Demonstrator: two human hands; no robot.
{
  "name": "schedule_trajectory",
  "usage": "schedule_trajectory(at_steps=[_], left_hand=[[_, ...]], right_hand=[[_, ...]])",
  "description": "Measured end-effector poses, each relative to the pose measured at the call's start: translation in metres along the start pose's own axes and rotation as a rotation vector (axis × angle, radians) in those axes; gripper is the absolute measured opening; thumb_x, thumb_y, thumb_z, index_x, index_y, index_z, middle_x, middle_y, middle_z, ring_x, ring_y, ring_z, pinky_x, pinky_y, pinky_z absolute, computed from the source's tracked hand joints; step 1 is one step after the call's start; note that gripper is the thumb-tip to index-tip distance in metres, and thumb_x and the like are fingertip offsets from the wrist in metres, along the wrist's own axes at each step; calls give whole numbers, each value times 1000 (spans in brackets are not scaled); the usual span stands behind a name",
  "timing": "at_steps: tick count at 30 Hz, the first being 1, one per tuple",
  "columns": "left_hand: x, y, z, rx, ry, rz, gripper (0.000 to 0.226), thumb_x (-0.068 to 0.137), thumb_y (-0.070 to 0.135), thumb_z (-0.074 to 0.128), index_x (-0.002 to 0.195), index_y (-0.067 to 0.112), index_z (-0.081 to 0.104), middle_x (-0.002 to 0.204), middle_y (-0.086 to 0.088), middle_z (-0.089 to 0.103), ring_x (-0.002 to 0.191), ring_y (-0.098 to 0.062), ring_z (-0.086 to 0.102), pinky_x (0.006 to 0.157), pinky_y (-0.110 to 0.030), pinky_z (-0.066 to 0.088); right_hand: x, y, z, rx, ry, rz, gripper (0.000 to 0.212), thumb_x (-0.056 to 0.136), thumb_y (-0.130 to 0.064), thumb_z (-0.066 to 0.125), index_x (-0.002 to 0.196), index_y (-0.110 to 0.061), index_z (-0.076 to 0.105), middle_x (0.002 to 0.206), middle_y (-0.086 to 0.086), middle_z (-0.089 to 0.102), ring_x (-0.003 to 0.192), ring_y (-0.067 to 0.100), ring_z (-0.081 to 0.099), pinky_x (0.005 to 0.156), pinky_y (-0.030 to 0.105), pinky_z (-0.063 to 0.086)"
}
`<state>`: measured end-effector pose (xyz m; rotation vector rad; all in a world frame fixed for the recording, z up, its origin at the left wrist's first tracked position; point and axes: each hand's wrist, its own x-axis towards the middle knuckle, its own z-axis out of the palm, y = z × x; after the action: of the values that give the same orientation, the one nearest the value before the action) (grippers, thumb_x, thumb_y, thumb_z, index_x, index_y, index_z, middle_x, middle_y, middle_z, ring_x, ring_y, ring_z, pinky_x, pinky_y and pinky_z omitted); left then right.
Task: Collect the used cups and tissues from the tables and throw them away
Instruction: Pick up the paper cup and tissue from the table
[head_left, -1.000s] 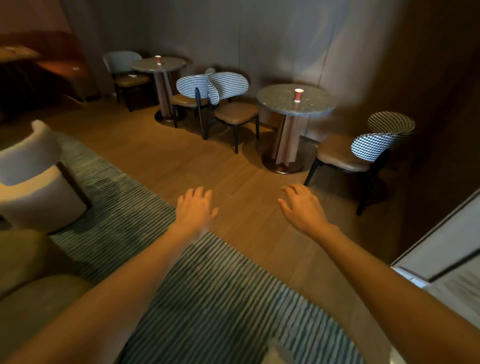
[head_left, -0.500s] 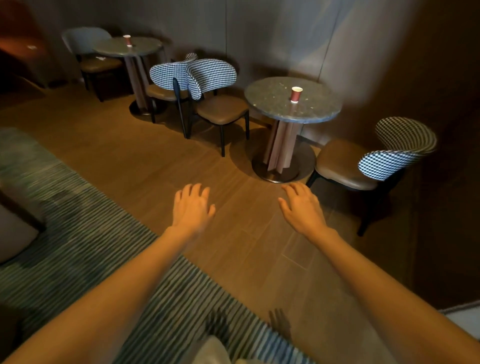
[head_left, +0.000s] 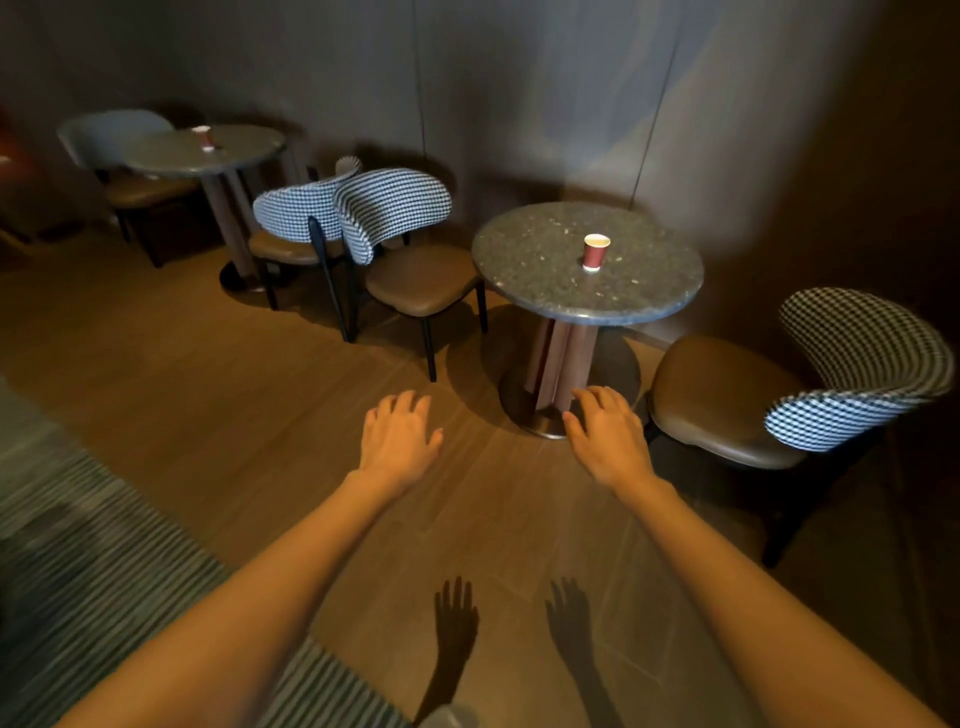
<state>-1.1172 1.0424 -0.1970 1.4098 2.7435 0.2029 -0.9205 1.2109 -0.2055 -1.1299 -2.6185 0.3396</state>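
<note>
Empty grips: left hand (head_left: 397, 441), right hand (head_left: 608, 441); far cup (head_left: 202, 137) blurred

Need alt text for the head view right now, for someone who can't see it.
Both hands, left hand and right hand, are empty and spread open above a wooden floor, facing a round table with one red paper cup. A second cup stands on a farther table; houndstooth chairs flank both.

A café; round tables (head_left: 587, 291), houndstooth chairs (head_left: 395, 208), paper cup (head_left: 595, 252).
</note>
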Motion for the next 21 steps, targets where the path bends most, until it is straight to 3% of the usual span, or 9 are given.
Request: schedule_trajectory(at_steps=[16, 21], left_hand=[[334, 66, 69, 60, -64, 115, 53, 92, 44, 48, 138, 18, 41, 143, -6, 42, 133, -28, 35, 106, -42, 31], [426, 103, 79, 41, -76, 123, 50, 91, 41, 48, 135, 17, 44, 139, -7, 45, 131, -28, 37, 104, -42, 33]], right_hand=[[268, 138, 64, -56, -117, 121, 48, 100, -37, 38, 144, -16, 37, 149, 8, 38, 142, 25, 26, 115, 40, 24], [355, 188, 63, -93, -108, 95, 46, 99, -34, 41, 141, -15, 40, 142, 8, 44, 134, 24, 36, 112, 35, 27]])
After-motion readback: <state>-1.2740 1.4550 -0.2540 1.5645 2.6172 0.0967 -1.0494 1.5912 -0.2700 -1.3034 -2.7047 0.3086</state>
